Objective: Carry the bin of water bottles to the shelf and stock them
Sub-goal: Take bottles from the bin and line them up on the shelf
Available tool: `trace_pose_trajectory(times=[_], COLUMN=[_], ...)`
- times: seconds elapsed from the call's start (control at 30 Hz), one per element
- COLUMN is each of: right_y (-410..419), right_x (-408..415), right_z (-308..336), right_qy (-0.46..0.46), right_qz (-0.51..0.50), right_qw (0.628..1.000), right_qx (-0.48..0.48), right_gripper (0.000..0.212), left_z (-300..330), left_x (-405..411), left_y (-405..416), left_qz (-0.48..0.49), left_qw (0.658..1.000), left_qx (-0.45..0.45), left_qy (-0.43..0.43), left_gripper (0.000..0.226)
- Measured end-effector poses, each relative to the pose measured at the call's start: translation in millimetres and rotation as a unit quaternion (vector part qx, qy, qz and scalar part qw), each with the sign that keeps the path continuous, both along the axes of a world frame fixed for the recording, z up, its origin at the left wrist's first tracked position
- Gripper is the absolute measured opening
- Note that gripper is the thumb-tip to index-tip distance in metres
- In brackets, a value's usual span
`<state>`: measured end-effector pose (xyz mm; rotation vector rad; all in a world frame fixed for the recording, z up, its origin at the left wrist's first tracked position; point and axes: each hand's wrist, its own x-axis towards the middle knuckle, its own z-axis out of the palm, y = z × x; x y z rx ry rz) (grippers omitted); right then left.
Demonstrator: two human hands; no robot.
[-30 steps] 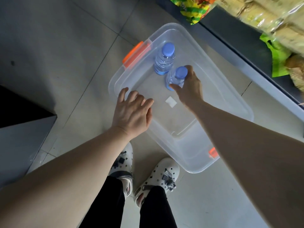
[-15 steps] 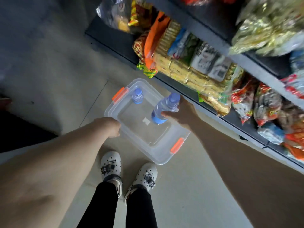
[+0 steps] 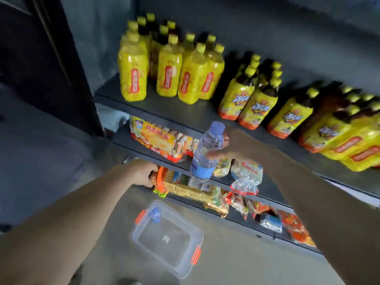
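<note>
Now the right hand (image 3: pixel 230 148) grips the water bottle (image 3: pixel 206 153) upright.

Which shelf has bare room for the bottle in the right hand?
Top shelf: a bare strip along its front edge, ahead of the yellow drink bottles and above the water bottle the right hand holds. The snack shelves below are crowded.

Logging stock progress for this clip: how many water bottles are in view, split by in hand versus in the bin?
Water bottle held in the right hand: 1
Water bottle standing in the clear bin on the floor: 1
Total: 2
</note>
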<state>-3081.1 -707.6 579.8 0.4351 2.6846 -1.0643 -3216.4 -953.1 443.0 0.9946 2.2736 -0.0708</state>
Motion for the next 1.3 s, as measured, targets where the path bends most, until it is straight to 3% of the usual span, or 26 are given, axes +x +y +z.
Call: trace_pose_trajectory(times=[0.07,0.2,0.4,0.47,0.53,0.67,0.77,0.9,1.0,1.13,1.3], right_y=[-1,-6,6,15,25,54,74,104,124,138,164], right_x=[2,11,12,8,4,-10,-23,-42,-59,-83,-95], right_z=[63,165,260,284,306,339,360,380,383,380,378], right_qy=[0.037,0.127,0.285,0.335,0.365,0.407,0.432,0.444,0.418,0.369,0.354], right_qz=[-0.002,-0.017,-0.091,-0.125,-0.142,-0.166,-0.158,-0.131,-0.108,-0.142,-0.187], right_qw=[0.999,0.991,0.954,0.934,0.920,0.898,0.886,0.883,0.902,0.905,0.902], right_qx=[0.028,0.046,-0.007,-0.016,-0.026,-0.031,-0.050,-0.082,-0.022,0.160,0.164], right_gripper=[0.041,0.015,0.027,0.054,0.063,0.060,0.047,0.037,0.038,0.082,0.070], left_z=[50,145,300,340,372,422,446,454,446,435,431], left_x=[-6,-23,-47,-48,-50,-46,-32,-30,-34,-36,-46], left_y=[0,3,23,35,53,103,148,211,249,281,287], left_qz=[-0.003,-0.027,0.029,0.041,0.032,0.012,-0.019,-0.022,0.002,0.031,0.042], left_qw=[0.998,0.979,0.896,0.862,0.844,0.863,0.893,0.873,0.851,0.827,0.855], left_qx=[0.058,0.157,0.361,0.445,0.488,0.495,0.449,0.471,0.518,0.560,0.513], left_qy=[0.039,0.128,0.256,0.238,0.218,0.099,-0.017,-0.126,-0.088,-0.017,0.059], left_gripper=[0.054,0.035,0.015,0.014,0.016,0.038,0.059,0.037,0.044,0.064,0.064])
